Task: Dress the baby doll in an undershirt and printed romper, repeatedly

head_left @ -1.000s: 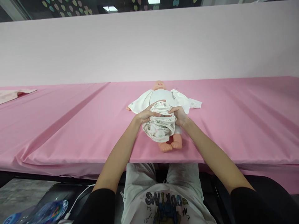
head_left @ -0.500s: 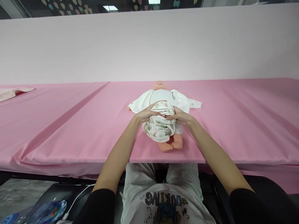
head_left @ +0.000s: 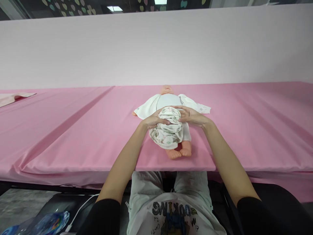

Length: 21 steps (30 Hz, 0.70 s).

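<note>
A baby doll (head_left: 167, 89) lies on its back on the pink sheet, feet toward me. It has a white top (head_left: 168, 99), with a patterned cuff at the right sleeve. Over its lower body is a bunched white baby garment (head_left: 167, 135) with a small print. My left hand (head_left: 155, 120) is closed around the gathered cloth from the left, thumb on top. From the right, my right hand (head_left: 189, 116) grips the same gathered roll, fingers across its far side and thumb at its near side. The doll's bare feet (head_left: 179, 153) stick out below. What is inside the bunch is hidden.
The pink sheet (head_left: 73, 130) covers the table, with a white partition (head_left: 156, 49) behind it. A folded pale cloth (head_left: 14, 98) lies at the far left. Below left, a plastic bottle (head_left: 49, 223) and a white cable (head_left: 81, 209) rest on a black chair.
My right hand has shifted slightly right and away from me, its fingers now over the far edge of the gathered cloth. My left hand stays almost still.
</note>
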{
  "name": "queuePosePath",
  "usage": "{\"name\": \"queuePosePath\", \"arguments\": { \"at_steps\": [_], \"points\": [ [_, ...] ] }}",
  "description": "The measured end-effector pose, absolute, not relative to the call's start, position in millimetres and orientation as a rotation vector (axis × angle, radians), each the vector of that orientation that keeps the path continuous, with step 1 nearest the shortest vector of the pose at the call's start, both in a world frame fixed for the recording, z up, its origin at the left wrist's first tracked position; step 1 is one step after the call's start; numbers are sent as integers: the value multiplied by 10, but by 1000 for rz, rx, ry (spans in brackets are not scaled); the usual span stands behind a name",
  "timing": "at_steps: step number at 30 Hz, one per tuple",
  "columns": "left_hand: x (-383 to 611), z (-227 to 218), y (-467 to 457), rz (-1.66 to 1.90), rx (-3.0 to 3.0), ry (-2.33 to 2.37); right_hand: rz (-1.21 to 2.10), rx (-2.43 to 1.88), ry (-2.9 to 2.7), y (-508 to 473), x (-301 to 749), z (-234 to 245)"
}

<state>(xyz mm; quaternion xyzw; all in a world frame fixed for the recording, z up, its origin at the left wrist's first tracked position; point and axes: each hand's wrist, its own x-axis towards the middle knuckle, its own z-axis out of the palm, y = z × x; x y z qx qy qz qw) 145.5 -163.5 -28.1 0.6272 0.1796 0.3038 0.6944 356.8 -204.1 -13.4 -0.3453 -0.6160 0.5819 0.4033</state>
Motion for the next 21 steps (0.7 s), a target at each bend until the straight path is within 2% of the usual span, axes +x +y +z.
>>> {"name": "queuePosePath", "arguments": {
  "at_steps": [3, 7, 10, 13, 21],
  "points": [
    [1451, -279, -1633, 657, 1385, 435, 1244, -1252, -1458, -2145, 3707, -58],
    [1446, -261, -1637, 638, 1381, 466, 821, -1796, -1681, -2667, 3660, -50],
    [1450, -246, -1645, 631, 1366, 468, 737, -1880, -1810, -3164, 3424, -151],
    [1451, -241, -1647, 634, 1357, 471, 499, -1987, -1876, -3499, 3172, -313],
    [1437, -193, -1641, 636, 1432, 421, 240, -1859, -1955, -3674, 3073, -658]
  ]
}}
